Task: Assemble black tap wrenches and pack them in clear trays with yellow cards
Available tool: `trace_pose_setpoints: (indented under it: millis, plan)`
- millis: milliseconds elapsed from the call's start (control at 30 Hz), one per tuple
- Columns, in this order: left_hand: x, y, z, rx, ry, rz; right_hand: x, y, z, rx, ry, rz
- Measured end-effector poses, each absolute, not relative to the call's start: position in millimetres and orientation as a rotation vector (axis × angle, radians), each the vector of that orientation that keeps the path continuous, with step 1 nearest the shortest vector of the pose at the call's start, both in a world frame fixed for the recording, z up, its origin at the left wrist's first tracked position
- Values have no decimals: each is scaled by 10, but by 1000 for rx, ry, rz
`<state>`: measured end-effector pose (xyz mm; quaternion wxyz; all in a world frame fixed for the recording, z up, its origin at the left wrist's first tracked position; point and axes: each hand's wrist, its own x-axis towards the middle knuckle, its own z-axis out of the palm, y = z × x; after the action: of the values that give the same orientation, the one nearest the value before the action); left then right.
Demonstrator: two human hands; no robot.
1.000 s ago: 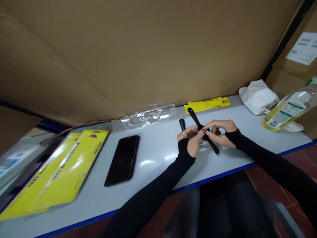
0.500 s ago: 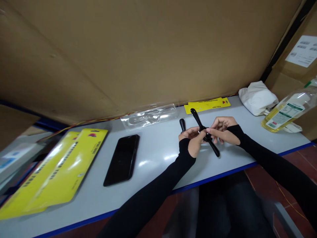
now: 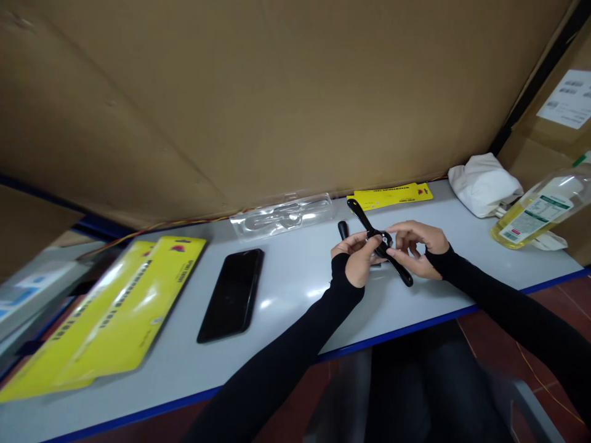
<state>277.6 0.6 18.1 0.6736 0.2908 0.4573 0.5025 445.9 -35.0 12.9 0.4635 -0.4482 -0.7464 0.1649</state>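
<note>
A black two-handled tool [image 3: 360, 214] is held slantwise above the table, its far handle near the yellow cards and its near handle toward the table's front edge. My left hand [image 3: 355, 255] grips its middle from the left, thumb on top. From the right, my right hand [image 3: 415, 243] pinches at the tool's middle with thumb and fingers; any small part between them is too small to make out. Behind my left hand, a second black handle [image 3: 342, 230] lies on the table, partly hidden by that hand.
A black phone [image 3: 231, 295] and yellow packages [image 3: 133, 307] lie on the table [image 3: 286, 332] to the left. Clear plastic trays [image 3: 284, 218] and yellow cards [image 3: 392, 195] are along the back. On the right are a white cloth bundle [image 3: 484, 184] and a bottle of yellow liquid [image 3: 535, 209].
My right thumb has moved off the top of the tool's centre to its near right side. The tool has turned slightly, and its centre now shows more.
</note>
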Motion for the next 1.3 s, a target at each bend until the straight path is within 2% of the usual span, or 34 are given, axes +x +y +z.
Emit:
trace_pose_setpoints:
  millis: [267, 533, 733, 967, 1300]
  plan:
    - [2800, 0, 131, 653, 1018, 1128, 4555, -295, 99, -965, -1882, 130]
    - [2779, 35, 52, 665, 965, 1145, 4517, -331, 151, -893, -1899, 152]
    - [2773, 11, 45, 611, 967, 1156, 4550, -339, 133, -818, -1964, 295]
    - [2784, 5, 63, 612, 966, 1177, 4541, -332, 112, -909, -1967, 125]
    - [2779, 11, 100, 616, 989, 1202, 4518, -376, 152, -905, -1922, 146]
